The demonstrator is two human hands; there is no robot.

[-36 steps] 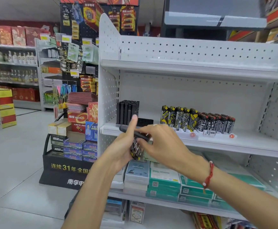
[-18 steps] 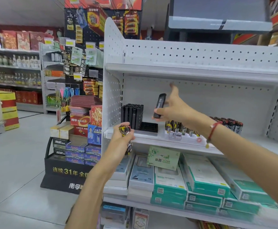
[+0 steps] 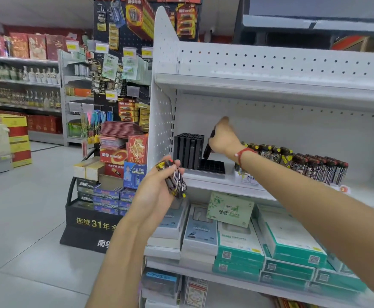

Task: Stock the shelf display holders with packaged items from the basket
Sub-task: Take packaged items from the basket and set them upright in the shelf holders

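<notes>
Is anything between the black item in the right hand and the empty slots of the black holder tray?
Nothing visible. The right hand holds the black item tilted just above the tray's open grid, right of the filled black block. The patterned row stands further right, apart.
</notes>
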